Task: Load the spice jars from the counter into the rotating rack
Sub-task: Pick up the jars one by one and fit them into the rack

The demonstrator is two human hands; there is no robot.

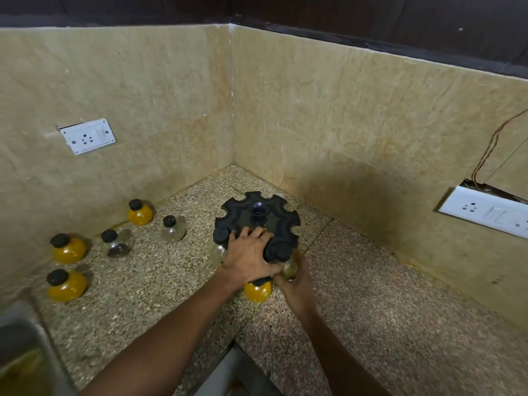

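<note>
No lettering, brand, number or sign can be read anywhere; the spice jars [68,249] carry no labels; the two wall sockets [87,136] show only blank white faces.

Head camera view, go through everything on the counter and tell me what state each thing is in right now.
rotating rack: upright, partly loaded.
left hand: flat on the rack top.
right hand: gripping a jar at a slot.
yellow jar in rack: hanging, capped.
five loose jars: upright, capped, on the counter.
</note>
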